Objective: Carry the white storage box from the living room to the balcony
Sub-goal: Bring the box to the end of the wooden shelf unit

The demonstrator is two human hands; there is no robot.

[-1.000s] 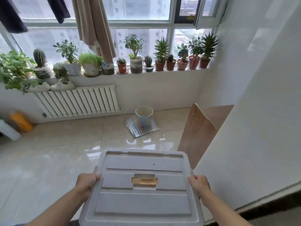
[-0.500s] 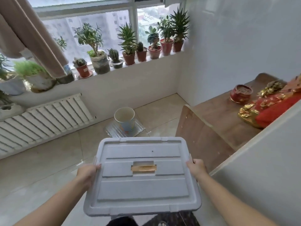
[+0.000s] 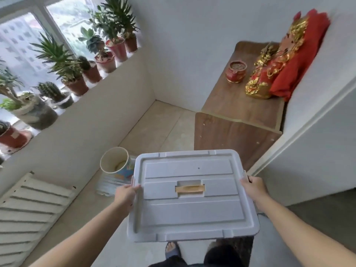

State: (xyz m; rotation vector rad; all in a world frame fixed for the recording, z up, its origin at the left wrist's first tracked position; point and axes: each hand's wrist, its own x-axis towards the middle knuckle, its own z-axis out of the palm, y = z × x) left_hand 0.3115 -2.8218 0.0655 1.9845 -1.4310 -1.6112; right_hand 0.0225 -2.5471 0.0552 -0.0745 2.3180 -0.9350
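A person stands on a pale, glossy tiled floor (image 3: 154, 122), looking down. One foot in a dark open-toed slipper (image 3: 172, 249) shows at the near edge, below the box.

Held level in front of the body, above the floor, is a white rectangular plastic storage box (image 3: 192, 197). Only its lid shows: smooth, with rounded corners, raised panel ridges, and a strip of tan tape (image 3: 189, 189) across a recessed centre slot. The left hand (image 3: 126, 195) grips the left edge, fingers curled under the rim and thumb lying on top. The right hand (image 3: 255, 188) grips the right edge beside a clip, fingers wrapped around the side; their tips are hidden.

Just beyond the box on the left, a paper cup with a colourful printed wall (image 3: 115, 164) stands on a crinkled silvery mat (image 3: 109, 185). Nearer and further left, a white ribbed radiator (image 3: 28, 209) hangs on a low white wall.

To the right, beyond the box, stands a dark brown wood-grain cabinet (image 3: 237, 112). On its top sit a small red ceramic pot with gold trim (image 3: 236, 72) and a red and gold figurine (image 3: 269, 62) wrapped in red cloth (image 3: 300, 60), against a plain white wall.

Far left, a white windowsill carries a row of potted plants (image 3: 77, 74), cacti and spiky succulents in terracotta-coloured pots, before a large window (image 3: 23, 35) showing blurred buildings.
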